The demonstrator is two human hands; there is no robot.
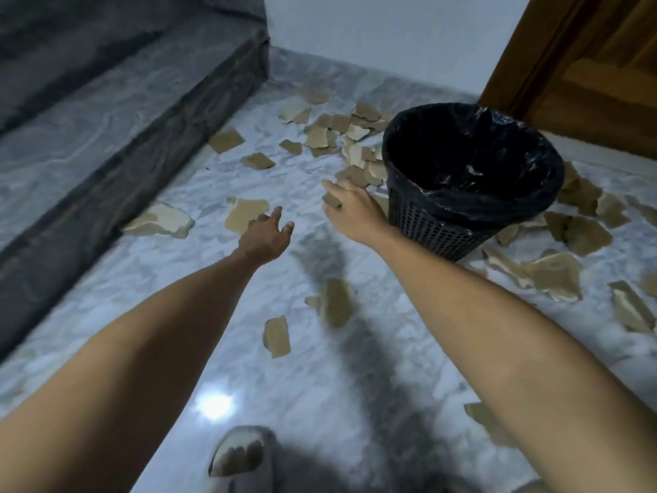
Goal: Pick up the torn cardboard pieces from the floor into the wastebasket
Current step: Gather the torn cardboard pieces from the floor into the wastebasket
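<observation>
Several torn brown cardboard pieces lie scattered over the marble floor. A black mesh wastebasket [473, 215] with a black liner stands upright at the right. My left hand [266, 236] reaches forward with spread, relaxed fingers and holds nothing, just short of a flat cardboard piece [243, 213]. My right hand [352, 208] stretches out beside the basket's left wall, fingers extended toward a cluster of cardboard pieces [359, 172]. A small brown scrap [332, 201] shows in the gap by its thumb; whether the hand touches it is unclear.
A grey stone step [117, 112] runs along the left, with a large cardboard piece [163, 220] at its foot. A wooden door [586, 65] stands behind the basket. More pieces [554, 275] lie right of the basket. My slippered foot [241, 453] is at the bottom.
</observation>
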